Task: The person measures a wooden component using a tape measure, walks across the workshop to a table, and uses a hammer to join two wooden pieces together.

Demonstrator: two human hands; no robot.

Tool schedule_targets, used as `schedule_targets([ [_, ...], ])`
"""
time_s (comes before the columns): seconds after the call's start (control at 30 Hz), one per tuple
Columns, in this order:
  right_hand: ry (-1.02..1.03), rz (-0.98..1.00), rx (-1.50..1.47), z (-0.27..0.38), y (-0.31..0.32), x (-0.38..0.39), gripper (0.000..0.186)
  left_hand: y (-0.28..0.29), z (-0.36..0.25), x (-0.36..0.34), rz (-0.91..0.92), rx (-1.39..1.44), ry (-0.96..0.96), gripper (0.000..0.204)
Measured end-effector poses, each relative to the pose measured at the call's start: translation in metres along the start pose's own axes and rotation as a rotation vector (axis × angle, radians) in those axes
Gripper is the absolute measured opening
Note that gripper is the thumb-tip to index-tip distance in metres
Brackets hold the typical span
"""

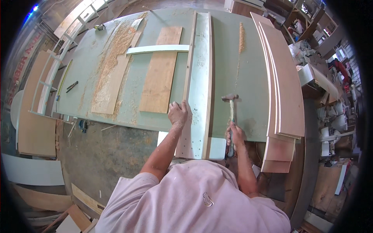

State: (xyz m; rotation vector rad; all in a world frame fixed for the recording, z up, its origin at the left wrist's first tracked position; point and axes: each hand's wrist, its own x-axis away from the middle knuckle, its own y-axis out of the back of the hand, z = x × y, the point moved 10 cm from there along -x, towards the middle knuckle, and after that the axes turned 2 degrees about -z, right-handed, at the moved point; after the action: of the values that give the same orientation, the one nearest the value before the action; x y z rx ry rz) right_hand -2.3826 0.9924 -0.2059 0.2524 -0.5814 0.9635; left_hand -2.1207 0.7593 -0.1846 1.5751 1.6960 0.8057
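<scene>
My right hand (236, 135) is closed around the handle of a claw hammer (232, 106), its metal head raised on the right of a long white panel (200, 77). Wooden strips run along both long edges of this panel, and dark dots mark its white face. My left hand (178, 113) rests with curled fingers at the left wooden strip (190, 64). Whether those fingers pinch anything small is hidden. Just left of that hand lies a flat brown board (160, 77), crossed by a narrow white strip (157, 49).
A large green worktable (225, 58) carries sawdust (116, 50), pliers (72, 86) and a tape measure (100, 27). Stacked thin plywood sheets (285, 81) overhang its right side. A pale metal frame (46, 83) and boards stand left; clutter fills the far right.
</scene>
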Motion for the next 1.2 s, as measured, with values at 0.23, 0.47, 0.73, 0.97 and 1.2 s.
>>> schedule_targets([
  [0.23, 0.341, -0.446, 1.193, 0.031, 0.022, 0.001, 0.051, 0.048, 0.029, -0.103, -0.099, 0.052, -0.194, 0.048],
  [0.47, 0.32, -0.852, 0.879, 0.048, 0.0, 0.077, 0.043, 0.033, 0.063, -0.18, 0.101, -0.226, -0.207, 0.086],
  [0.73, 0.18, -0.9, 0.78, -0.033, -0.027, 0.141, 0.033, 0.028, 0.044, -0.167, 0.194, -0.225, -0.317, 0.091],
  [0.97, 0.175, -0.943, 0.684, -0.027, -0.041, 0.152, 0.033, 0.024, 0.042, -0.123, 0.177, -0.141, -0.423, 0.082],
  [1.2, 0.11, -0.914, 0.645, -0.095, -0.039, 0.176, 0.04, 0.021, 0.03, -0.089, 0.196, -0.056, -0.483, 0.074],
])
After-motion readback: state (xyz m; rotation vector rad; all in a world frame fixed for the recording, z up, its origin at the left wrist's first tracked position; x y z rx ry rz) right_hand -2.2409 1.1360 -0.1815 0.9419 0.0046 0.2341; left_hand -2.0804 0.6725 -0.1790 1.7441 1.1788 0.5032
